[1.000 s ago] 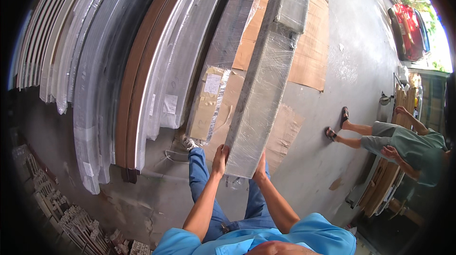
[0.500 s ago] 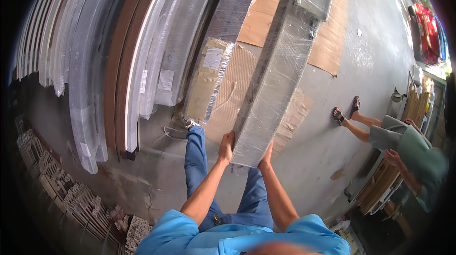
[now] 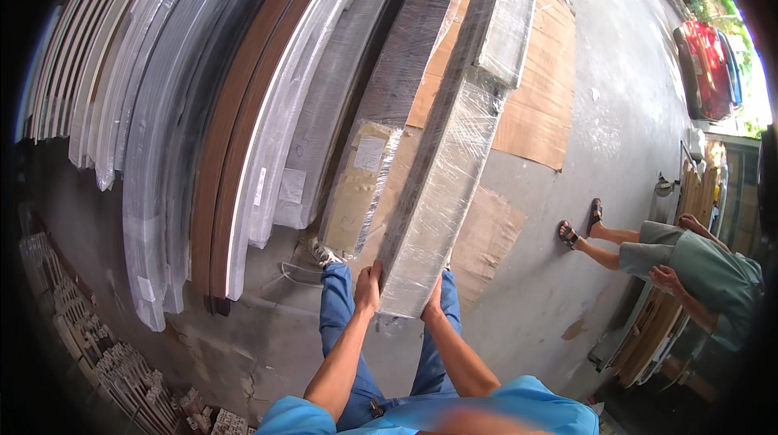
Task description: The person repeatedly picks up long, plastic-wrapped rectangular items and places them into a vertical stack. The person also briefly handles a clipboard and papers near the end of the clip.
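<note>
At six o'clock, just below the middle of the view, the left hand (image 3: 369,287) grasps the left side of the near end of a long wrapped package (image 3: 442,208). The right hand (image 3: 433,301), a little toward five o'clock, grips the opposite side of the same end; how its fingers lie beneath, I cannot tell. From the hands, the package runs up toward twelve and one o'clock and leaves the view, so what bears its far end is not shown. Brown cardboard (image 3: 539,103) lies on the floor at two o'clock, and a wrapped bundle (image 3: 356,192) is close beside the package toward nine o'clock.

For holding this end well, I would judge that both palms should press evenly, because the shiny film is probably slippery. It seems wise to keep the two hands at one height, so the long body does not twist, and to carry the weight with bent knees more than with the back. Care is also good on the nine o'clock side, where the edge could rub the bundle and tear the film
</note>
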{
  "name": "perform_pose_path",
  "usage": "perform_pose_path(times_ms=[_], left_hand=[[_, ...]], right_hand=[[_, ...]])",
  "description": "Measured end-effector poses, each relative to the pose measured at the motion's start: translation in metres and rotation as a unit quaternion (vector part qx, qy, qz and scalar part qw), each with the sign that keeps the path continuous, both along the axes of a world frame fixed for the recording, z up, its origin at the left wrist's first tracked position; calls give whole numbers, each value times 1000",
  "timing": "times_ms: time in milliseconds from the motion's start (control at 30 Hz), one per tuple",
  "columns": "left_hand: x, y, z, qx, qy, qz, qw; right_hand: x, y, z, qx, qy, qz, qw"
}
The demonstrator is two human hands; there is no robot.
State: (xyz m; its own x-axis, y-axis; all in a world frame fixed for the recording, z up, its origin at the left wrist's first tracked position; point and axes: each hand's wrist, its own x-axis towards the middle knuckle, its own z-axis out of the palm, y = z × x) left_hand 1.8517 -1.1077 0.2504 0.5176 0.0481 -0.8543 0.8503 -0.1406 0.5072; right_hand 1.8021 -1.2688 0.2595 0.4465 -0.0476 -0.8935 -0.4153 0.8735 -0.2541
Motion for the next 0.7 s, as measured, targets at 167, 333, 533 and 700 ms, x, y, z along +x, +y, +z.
perform_pose_path(times_ms=[167,333,533,700], left_hand=[[2,-9,-11,21,-5,-27,999],[-13,-31,-63,33,0,-28,999],[-30,-69,-139,-8,-8,27,1000],[-29,-82,-199,-7,-12,57,998]], right_hand=[[-5,-7,-32,-32,23,-14,999],[-22,-30,-89,-18,121,-49,991],[-38,-70,-167,-20,66,-7,998],[-33,-82,-238,-86,53,43,994]])
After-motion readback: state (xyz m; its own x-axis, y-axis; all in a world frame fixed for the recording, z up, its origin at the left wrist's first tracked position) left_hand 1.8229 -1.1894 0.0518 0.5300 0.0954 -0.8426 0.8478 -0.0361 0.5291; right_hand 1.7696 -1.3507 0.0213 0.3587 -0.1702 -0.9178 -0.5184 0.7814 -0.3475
